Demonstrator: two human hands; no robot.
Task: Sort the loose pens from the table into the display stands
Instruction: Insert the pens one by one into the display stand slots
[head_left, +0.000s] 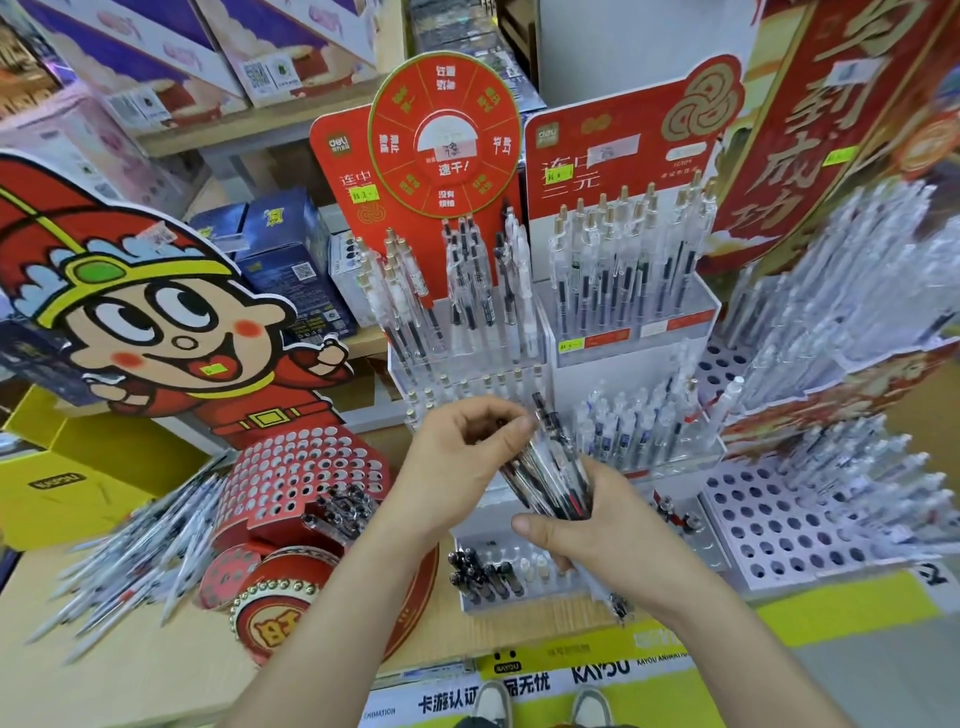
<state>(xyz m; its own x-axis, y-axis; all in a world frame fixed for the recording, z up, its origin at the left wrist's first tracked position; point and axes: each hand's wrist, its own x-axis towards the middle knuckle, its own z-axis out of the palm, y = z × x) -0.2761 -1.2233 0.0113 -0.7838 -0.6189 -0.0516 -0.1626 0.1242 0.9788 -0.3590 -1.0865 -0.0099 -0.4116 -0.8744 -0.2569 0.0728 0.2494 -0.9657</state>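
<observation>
Your right hand (597, 535) covers the lower ends of the pen bundle (545, 467), so the pens in it can't be counted. Your left hand (457, 467) curls over the tops and hides which pen its fingers pinch. The loose pens (140, 551) on the left are smeared by blur, and the clear pens (857, 270) far right blur out and run off the edge

Left forearm (332, 613): bare, enters from lower left, angled up toward centre.
Left hand (462, 462): back toward the camera, fingers curled, thumb and fingertips pinching the upper part of a bundle of pens (550, 478).
Right forearm (727, 639): bare, enters from lower right.
Right hand (597, 535): fingers wrapped round the bundle's lower part, thumb across its front. Hands just beside each other.
</observation>
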